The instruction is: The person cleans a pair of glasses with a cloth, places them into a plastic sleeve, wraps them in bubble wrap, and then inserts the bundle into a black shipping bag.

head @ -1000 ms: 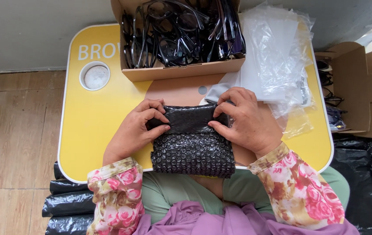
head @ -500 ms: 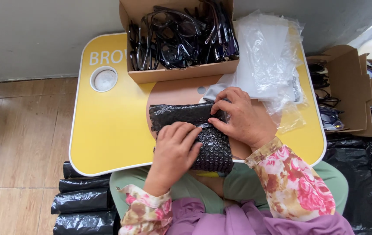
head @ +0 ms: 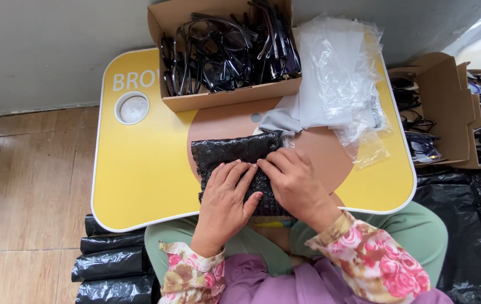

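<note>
Left hand (head: pixel 226 194): flat, fingers spread, pressing black bubble-wrap pouch (head: pixel 235 163) | right hand (head: pixel 294 183): flat, pressing pouch, nothing gripped | pouch: near-centre of yellow lap table (head: pixel 139 169) | far: cardboard box of black glasses (head: pixel 223 53)

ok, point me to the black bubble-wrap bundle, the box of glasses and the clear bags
black bubble-wrap bundle (head: pixel 226 155), head view, on its bare upper left part above the hands.
box of glasses (head: pixel 229 98), head view, on the cardboard front wall.
clear bags (head: pixel 336 73), head view, on the middle of the stack.
</note>
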